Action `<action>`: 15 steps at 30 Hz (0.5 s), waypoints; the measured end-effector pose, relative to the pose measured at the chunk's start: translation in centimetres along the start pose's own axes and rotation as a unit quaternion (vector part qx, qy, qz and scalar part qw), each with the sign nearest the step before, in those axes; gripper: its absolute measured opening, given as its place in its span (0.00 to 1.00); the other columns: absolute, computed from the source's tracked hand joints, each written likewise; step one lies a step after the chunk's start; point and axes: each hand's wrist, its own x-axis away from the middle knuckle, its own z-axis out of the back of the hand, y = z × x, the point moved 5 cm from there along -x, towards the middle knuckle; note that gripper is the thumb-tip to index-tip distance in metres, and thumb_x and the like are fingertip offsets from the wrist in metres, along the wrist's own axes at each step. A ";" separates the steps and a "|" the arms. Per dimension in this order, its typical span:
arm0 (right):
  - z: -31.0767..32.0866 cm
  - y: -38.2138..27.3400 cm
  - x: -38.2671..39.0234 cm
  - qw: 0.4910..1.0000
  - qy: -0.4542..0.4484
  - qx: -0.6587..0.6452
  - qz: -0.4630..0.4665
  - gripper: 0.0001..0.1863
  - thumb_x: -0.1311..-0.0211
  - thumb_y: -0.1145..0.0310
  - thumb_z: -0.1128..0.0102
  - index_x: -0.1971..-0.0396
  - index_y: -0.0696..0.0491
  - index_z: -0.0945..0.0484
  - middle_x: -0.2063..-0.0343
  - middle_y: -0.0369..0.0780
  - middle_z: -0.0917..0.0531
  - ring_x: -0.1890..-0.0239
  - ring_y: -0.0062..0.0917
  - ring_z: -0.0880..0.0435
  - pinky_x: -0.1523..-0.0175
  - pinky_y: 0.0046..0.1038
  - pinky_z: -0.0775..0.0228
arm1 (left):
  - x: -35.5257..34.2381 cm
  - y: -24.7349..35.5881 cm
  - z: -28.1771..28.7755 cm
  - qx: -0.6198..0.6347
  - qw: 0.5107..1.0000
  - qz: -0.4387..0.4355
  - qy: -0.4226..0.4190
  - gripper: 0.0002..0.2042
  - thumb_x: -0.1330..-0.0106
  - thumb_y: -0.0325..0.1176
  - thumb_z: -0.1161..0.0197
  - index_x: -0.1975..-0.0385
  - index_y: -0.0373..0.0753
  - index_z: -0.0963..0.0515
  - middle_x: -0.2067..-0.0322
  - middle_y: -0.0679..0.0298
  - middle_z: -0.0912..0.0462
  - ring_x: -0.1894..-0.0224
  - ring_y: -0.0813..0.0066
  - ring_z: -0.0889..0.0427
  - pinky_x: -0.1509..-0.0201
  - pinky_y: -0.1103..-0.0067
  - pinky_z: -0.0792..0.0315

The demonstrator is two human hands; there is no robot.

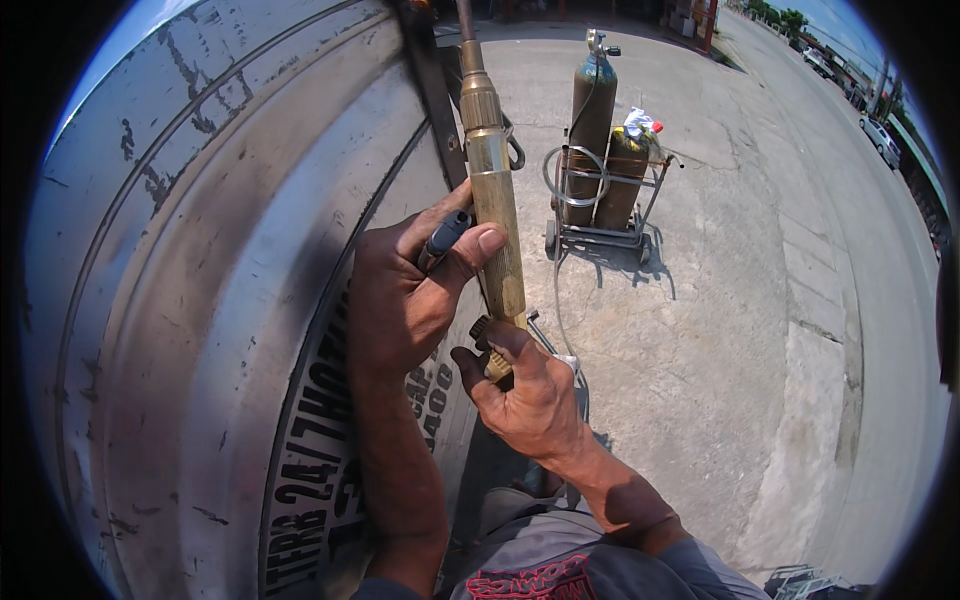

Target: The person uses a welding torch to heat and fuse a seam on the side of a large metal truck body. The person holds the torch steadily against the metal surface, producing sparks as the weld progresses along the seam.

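Note:
A brass gas torch (497,220) stands almost upright in front of me, its tip running out past the top of the view. My left hand (405,285) is closed round its handle, thumb laid along the front. Tucked in that same hand is a small grey-blue lighter (445,236). At the torch's lower end, the thumb and fingers of my right hand (535,400) grip the brass valve end. A dark ridged knob (481,330) shows beside those fingers; the right palm hides part of the valve end.
A metal wall with worn paint and black lettering (230,250) rises close on my left. Ahead, a wheeled cart (600,237) carries a tall gas cylinder (592,110) and a shorter one (622,180). A hose (558,300) trails over the concrete (690,330); a road lies right.

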 end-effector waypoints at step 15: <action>-0.3 0.3 0.3 1.000 -0.001 -0.021 -0.008 0.29 0.42 0.75 0.27 0.40 0.51 0.27 0.64 0.47 0.13 0.64 0.43 0.09 0.61 0.38 0.15 | 0.1 -0.1 0.0 0.009 1.000 -0.015 -0.012 0.26 0.29 0.39 0.27 0.37 0.27 0.21 0.58 0.51 0.08 0.57 0.80 0.15 0.50 0.78 0.20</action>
